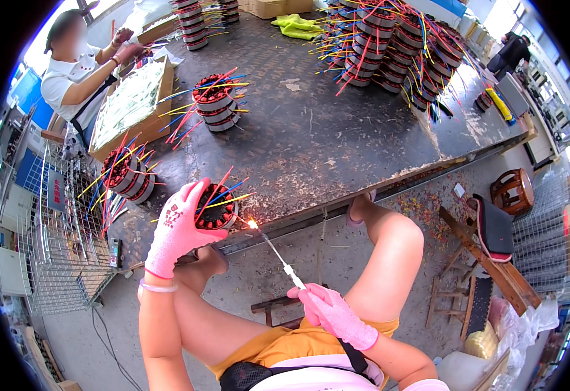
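My left hand (179,228), in a pink glove, is wrapped round the side of a motor stator (218,214) at the table's near edge. Red, yellow and blue lead wires stick out of the stator's top. In my pink-gloved right hand (334,314) is a thin, long-necked torch (289,268) with a white handle. A small flame (252,224) burns at its tip, just right of the stator and close to its rim. Left of my left hand, more wired stators (128,179) stand in a short stack.
Another short stator stack (217,107) stands farther back; tall stacks (370,49) fill the back right. At the far left a co-worker (80,72) handles something beside a cardboard box (132,107) of white strips. A yellow cloth (297,27) lies at the back. Wire baskets (63,260) stand left.
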`<state>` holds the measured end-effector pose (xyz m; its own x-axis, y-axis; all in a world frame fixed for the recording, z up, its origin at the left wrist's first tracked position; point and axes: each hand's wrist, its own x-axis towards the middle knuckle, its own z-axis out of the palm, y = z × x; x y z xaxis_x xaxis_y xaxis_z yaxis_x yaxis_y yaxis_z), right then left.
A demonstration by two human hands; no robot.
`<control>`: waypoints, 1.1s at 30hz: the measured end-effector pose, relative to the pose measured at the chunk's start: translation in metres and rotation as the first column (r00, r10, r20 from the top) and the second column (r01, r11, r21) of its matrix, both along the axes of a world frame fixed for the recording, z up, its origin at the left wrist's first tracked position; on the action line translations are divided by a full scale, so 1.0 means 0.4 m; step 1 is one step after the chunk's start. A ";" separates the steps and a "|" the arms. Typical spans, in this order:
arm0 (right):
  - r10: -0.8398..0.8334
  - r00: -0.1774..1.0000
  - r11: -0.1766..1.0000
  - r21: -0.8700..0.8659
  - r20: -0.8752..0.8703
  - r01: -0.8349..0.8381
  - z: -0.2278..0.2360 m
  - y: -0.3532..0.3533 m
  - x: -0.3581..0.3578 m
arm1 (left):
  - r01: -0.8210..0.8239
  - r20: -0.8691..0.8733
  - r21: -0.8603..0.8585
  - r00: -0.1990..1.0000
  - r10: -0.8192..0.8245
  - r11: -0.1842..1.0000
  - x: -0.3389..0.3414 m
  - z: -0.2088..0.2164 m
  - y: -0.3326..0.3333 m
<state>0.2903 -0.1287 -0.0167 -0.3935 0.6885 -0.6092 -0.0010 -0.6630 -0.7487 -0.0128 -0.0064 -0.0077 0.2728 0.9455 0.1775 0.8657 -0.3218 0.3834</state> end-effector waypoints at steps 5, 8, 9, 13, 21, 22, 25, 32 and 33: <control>0.012 1.000 1.000 0.014 0.016 -0.012 0.011 0.004 -0.002 | 0.007 0.010 0.006 1.000 -0.007 1.000 -0.003 -0.003 -0.001; 0.005 1.000 1.000 -0.016 -0.007 -0.005 0.005 0.002 0.002 | 0.014 0.018 0.011 1.000 -0.014 1.000 0.000 0.002 -0.002; 0.006 1.000 1.000 -0.030 -0.014 -0.007 0.001 0.002 0.006 | 0.017 0.020 0.013 1.000 -0.017 1.000 0.002 0.004 -0.002; 0.004 1.000 0.999 0.033 -0.006 -0.004 -0.001 0.003 -0.003 | 0.015 0.012 0.029 1.000 -0.016 0.999 0.002 -0.001 -0.002; -0.014 1.000 1.000 0.025 0.005 0.013 0.002 0.002 -0.004 | 0.014 0.015 0.025 1.000 -0.014 1.000 0.006 0.002 -0.002; -0.012 1.000 1.000 0.023 0.005 0.012 0.001 0.002 -0.003 | 0.012 0.013 0.027 1.000 -0.013 1.000 0.006 0.001 -0.003; -0.003 1.000 0.999 0.044 -0.002 0.003 -0.005 0.004 -0.002 | 0.010 0.008 0.027 1.000 -0.010 1.000 0.008 -0.002 -0.004; 0.001 1.000 1.000 0.025 0.019 -0.002 0.005 0.006 -0.003 | 0.012 0.007 0.028 1.000 -0.012 1.000 0.004 -0.005 -0.003; 0.002 1.000 1.000 0.016 0.022 -0.003 0.005 0.006 -0.002 | 0.011 0.010 0.026 1.000 -0.011 1.000 0.004 -0.005 -0.004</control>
<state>0.2896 -0.1262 -0.0146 -0.3821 0.6973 -0.6064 0.0170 -0.6508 -0.7591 -0.0111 -0.0080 -0.0096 0.2811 0.9375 0.2051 0.8584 -0.3411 0.3830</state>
